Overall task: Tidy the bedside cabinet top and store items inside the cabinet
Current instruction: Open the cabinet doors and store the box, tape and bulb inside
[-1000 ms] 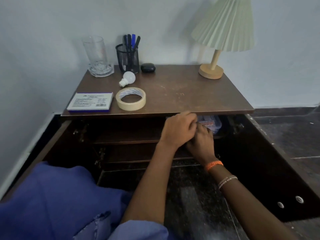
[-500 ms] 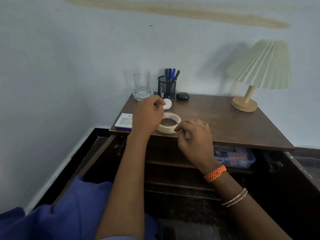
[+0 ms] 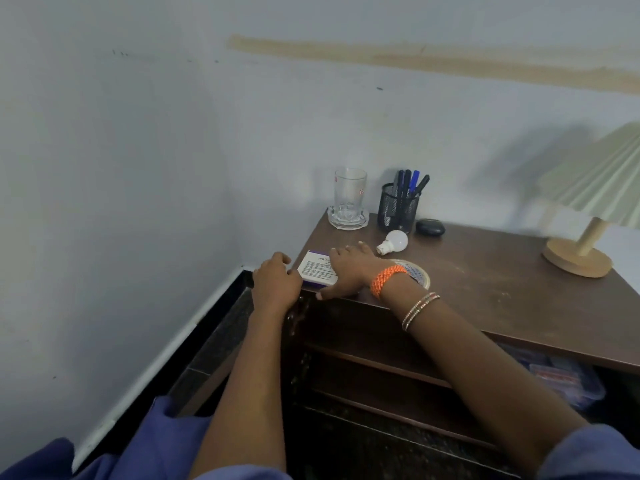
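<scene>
Since the earlier frame both hands have been moved away from the tape roll to the white and blue box [image 3: 317,271] at the front left corner of the counter [image 3: 502,289]. Nearest the camera, two bare forearms are stretched out over the open cabinet [image 3: 363,368], where two dark shelves are seen and one clear plastic container [image 3: 568,377] lies on the upper shelf at the right. The left hand [image 3: 275,284] is held at the box's left edge with its fingers curled; whether the box is actually gripped cannot be told. The right hand [image 3: 348,268] is laid flat over the box's right side, fingers straight and spread, thumb at the counter's front edge. One orange band and two thin bangles are worn on the right wrist. Just behind that wrist, one roll of tape [image 3: 414,270] lies partly hidden. Farther back, one white light bulb [image 3: 393,242] lies on its side, apart from the roll. Along the wall are set one empty glass [image 3: 349,194] standing in a glass dish, one black mesh holder [image 3: 398,207] with about four pens, and one small black case [image 3: 430,227]. At the far right stands one lamp [image 3: 588,202] with a pleated shade.
</scene>
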Demonstrator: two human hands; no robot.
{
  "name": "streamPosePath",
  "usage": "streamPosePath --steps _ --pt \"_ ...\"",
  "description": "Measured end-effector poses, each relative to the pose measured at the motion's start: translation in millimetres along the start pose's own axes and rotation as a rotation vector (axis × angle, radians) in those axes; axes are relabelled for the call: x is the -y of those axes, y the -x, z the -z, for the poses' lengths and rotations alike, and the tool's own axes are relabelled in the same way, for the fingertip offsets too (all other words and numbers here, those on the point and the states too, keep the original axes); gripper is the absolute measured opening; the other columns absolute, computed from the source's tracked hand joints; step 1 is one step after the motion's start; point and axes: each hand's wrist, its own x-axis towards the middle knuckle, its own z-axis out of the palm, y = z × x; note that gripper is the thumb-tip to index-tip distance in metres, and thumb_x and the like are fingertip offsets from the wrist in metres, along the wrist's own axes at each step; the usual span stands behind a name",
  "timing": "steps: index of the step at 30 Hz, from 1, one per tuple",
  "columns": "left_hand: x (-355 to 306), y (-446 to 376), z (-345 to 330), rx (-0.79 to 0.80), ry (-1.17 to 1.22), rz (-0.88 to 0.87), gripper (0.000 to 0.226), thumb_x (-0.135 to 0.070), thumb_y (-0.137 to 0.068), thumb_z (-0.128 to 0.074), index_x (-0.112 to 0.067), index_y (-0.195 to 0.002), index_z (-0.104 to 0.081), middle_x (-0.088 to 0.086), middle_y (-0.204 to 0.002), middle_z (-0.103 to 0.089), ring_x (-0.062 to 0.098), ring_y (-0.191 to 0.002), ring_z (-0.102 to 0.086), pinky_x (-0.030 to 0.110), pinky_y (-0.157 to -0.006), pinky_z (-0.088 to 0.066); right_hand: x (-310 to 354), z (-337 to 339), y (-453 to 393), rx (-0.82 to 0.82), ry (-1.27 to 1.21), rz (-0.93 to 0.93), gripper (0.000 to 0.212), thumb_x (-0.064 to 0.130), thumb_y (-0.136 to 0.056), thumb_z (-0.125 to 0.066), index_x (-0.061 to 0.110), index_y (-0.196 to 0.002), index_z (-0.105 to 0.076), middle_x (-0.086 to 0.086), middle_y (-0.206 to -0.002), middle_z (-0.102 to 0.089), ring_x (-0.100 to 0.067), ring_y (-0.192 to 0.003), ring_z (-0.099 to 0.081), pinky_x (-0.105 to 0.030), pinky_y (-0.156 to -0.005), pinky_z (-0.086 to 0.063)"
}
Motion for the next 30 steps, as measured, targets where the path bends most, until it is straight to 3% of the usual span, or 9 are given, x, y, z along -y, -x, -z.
streamPosePath --steps 2,5,8,12,15,17,20,24,30 --pt "8.9 2.6 -4.1 0.016 0.043 0.046 0.022 -0.012 -0.09 -0.045 -0.013 -0.109 -0.054 0.011 -0.115 -0.062 0.024 -0.103 -0.055 0.036 -0.08 -0.049 0.8 1.1 -5.4 0.064 -0.061 -0.004 0.111 0.067 -0.074 -0.062 0.001 -0.148 -0.013 -0.014 -0.154 -0.026 -0.03 -0.139 -0.029 -0.045 -0.116 -0.024" --pt "11.6 11.3 -9.9 -0.005 0.17 0.087 0.023 -0.009 -0.093 -0.041 -0.013 -0.11 -0.055 0.01 -0.115 -0.063 0.016 -0.09 -0.055 0.026 -0.069 -0.041 2.3 0.9 -6.6 0.009 -0.073 0.009 0.099 0.063 -0.068 -0.071 0.007 -0.141 -0.032 -0.012 -0.142 -0.04 -0.028 -0.127 -0.041 -0.044 -0.103 -0.041" --pt "7.7 14.2 -12.6 -0.151 0.262 0.155 0.025 -0.007 -0.092 -0.039 -0.008 -0.104 -0.061 0.01 -0.111 -0.065 0.015 -0.087 -0.054 0.019 -0.059 -0.038 4.1 -3.3 -2.7 -0.063 -0.076 0.036 0.085 0.057 -0.067 -0.074 0.011 -0.131 -0.042 -0.01 -0.129 -0.046 -0.027 -0.118 -0.045 -0.042 -0.095 -0.045" --pt "1.2 17.3 -13.3 -0.371 0.439 0.271 0.026 -0.004 -0.092 -0.04 -0.005 -0.095 -0.066 0.012 -0.105 -0.068 0.018 -0.085 -0.06 0.008 -0.044 -0.039 9.3 -8.8 12.5 -0.153 -0.09 0.052 0.084 0.055 -0.066 -0.074 0.012 -0.13 -0.042 -0.009 -0.128 -0.045 -0.026 -0.118 -0.043 -0.042 -0.09 -0.045" --pt "-2.3 30.0 -10.5 -0.58 0.435 0.224 0.025 -0.001 -0.086 -0.042 -0.006 -0.081 -0.066 0.012 -0.091 -0.069 0.017 -0.075 -0.053 0.015 -0.05 -0.032 16.9 -8.8 33.2 -0.236 -0.087 0.09 0.087 0.056 -0.067 -0.073 0.012 -0.134 -0.039 -0.008 -0.127 -0.045 -0.025 -0.118 -0.043 -0.041 -0.087 -0.046" --pt "-2.2 42.0 -13.4 -0.638 0.347 0.126 0.023 0.0 -0.08 -0.044 -0.008 -0.072 -0.064 0.01 -0.08 -0.068 0.017 -0.068 -0.049 0.024 -0.059 -0.03 19.8 -7.7 50.0 -0.285 -0.08 0.114 0.088 0.055 -0.068 -0.072 0.011 -0.136 -0.037 -0.007 -0.128 -0.044 -0.025 -0.118 -0.042 -0.04 -0.088 -0.046" --pt "0.6 56.4 -22.1 -0.645 0.355 0.058 0.022 0.002 -0.075 -0.046 -0.007 -0.066 -0.063 0.01 -0.071 -0.068 0.023 -0.064 -0.055 0.025 -0.06 -0.033 18.4 -10.9 77.5 -0.326 -0.05 0.102 0.091 0.053 -0.069 -0.072 0.009 -0.139 -0.034 -0.008 -0.13 -0.043 -0.025 -0.118 -0.041 -0.038 -0.091 -0.045" --pt "9.1 71.0 -33.5 -0.638 0.394 0.109 0.023 0.002 -0.071 -0.045 -0.009 -0.064 -0.063 0.012 -0.069 -0.067 0.029 -0.068 -0.058 0.024 -0.06 -0.033 5.7 -31.1 119.8 -0.289 -0.133 0.075 0.094 0.054 -0.07 -0.071 0.012 -0.142 -0.03 -0.006 -0.131 -0.042 -0.022 -0.119 -0.041 -0.036 -0.092 -0.044" --pt "30.6 92.5 -62.5 -0.365 0.152 0.107 0.024 -0.004 -0.076 -0.046 -0.014 -0.069 -0.067 0.012 -0.078 -0.069 0.033 -0.079 -0.062 0.03 -0.067 -0.042 -19.2 -108.5 164.9 -0.055 -0.336 0.033 0.102 0.057 -0.07 -0.071 0.017 -0.149 -0.021 0.0 -0.138 -0.039 -0.017 -0.121 -0.039 -0.034 -0.1 -0.042"
